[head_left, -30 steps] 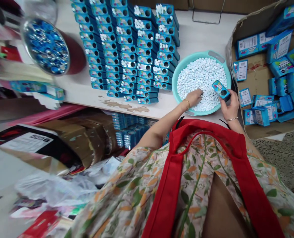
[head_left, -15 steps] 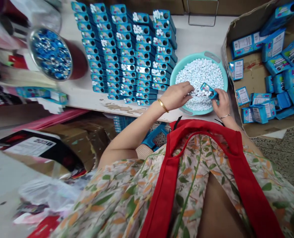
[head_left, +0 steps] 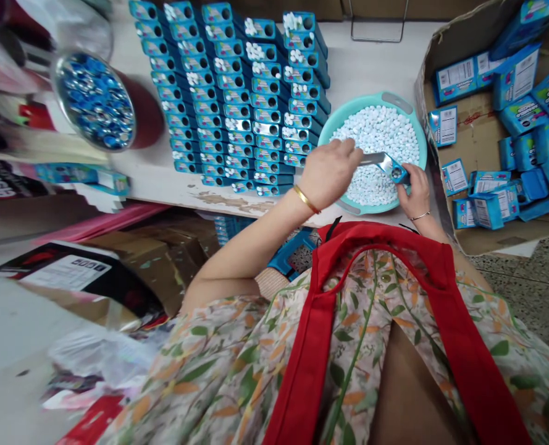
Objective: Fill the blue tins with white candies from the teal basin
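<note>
My left hand (head_left: pixel 332 172) is closed on a metal spoon (head_left: pixel 370 159), whose far end lies against the top of a small blue candy box (head_left: pixel 393 168). That box is held between the thumb and fingers of my right hand (head_left: pixel 417 188), tilted over a turquoise basin (head_left: pixel 421 133). Small white candies (head_left: pixel 376 127) fill the basin beneath both hands. A round hole shows in the end of the box near my right fingers. How much the box holds is hidden.
Left of the basin stand rows of blue boxes (head_left: pixel 237 99), some with white candies on top. A metal container (head_left: pixel 144 111) holds blue-silver pieces (head_left: pixel 93 99). On the right, an open carton (head_left: pixel 478 133) holds blue boxes. A wire stand (head_left: pixel 378 40) is at the back.
My left hand has lifted from among the candies, bringing the spoon into sight against the box. Candies that lay over the box's end no longer show there. My right hand has barely moved.
</note>
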Demonstrator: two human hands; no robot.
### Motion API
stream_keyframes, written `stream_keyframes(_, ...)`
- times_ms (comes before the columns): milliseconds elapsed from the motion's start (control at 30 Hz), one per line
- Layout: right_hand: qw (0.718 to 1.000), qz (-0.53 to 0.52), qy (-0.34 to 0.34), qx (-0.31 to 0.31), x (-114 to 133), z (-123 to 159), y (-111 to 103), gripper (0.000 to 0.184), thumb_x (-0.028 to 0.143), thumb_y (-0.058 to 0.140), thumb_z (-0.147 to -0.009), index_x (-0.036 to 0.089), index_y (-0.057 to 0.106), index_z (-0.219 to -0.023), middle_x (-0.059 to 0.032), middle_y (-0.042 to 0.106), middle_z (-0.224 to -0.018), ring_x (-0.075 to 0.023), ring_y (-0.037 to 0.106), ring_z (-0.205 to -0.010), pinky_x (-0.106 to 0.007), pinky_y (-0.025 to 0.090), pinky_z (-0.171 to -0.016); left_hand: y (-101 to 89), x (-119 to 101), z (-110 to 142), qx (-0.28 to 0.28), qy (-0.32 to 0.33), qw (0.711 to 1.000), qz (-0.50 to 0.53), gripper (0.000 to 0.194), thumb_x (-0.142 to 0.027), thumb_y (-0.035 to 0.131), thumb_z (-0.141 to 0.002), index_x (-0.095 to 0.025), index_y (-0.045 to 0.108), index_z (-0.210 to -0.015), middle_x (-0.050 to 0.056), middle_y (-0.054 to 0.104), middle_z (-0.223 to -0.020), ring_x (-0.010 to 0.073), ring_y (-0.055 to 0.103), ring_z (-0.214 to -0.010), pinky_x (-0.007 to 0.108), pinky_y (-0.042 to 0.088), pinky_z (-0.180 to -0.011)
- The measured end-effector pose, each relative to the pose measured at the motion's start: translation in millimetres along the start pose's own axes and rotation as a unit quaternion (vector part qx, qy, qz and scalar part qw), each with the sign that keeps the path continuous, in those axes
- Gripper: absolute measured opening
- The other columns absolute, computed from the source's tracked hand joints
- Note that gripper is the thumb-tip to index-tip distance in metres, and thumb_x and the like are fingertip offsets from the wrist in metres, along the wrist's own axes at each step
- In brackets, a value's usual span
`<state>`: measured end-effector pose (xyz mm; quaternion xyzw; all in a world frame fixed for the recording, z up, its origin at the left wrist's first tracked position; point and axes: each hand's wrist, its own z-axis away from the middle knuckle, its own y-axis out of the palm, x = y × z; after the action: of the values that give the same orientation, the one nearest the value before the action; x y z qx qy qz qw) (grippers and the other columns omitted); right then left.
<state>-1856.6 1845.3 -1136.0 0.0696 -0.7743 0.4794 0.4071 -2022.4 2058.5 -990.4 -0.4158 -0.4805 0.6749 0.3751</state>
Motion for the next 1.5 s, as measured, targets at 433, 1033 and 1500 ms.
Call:
stream_keyframes(433,0.994,-0.004,0.037,-0.104,-18,10,-22,0.06,0.071,0.056,-0.102,0.023,0.062,-0.139,-0.0167,0.073,-0.129,-0.0345,0.072,-0.121,-0.063,0.062,-0.108,158.0,-15,-73,0.108,-0.02,0.971,0.212,0.04,-0.016,0.048,-0.104,-0.013,0.063,-0.141,0.022,0.065,-0.15,0.0328,0.062,-0.137,0.047,0.048,-0.119)
stream_keyframes(1033,1.0,0.011,-0.022,0.0,-2,0,4,0.047,0.041,0.051,-0.1,0.022,0.063,-0.141,-0.0197,0.074,-0.137,-0.0362,0.069,-0.131,-0.062,0.058,-0.118,-1.5,2,4,0.053,0.073,0.994,0.062,0.026,-0.024,0.055,-0.105,-0.017,0.069,-0.126,0.015,0.07,-0.121,0.0306,0.068,-0.118,0.043,0.055,-0.101)
stream_keyframes(1500,0.999,-0.023,-0.029,0.021,-2,6,16,0.045,0.045,0.051,-0.104,0.024,0.065,-0.141,-0.0184,0.075,-0.139,-0.0353,0.069,-0.133,-0.064,0.059,-0.119,-55.5,-35,16,0.056,0.077,0.995,-0.041,0.03,-0.017,0.043,-0.11,-0.022,0.071,-0.119,0.015,0.07,-0.118,0.0332,0.068,-0.115,0.047,0.057,-0.094)
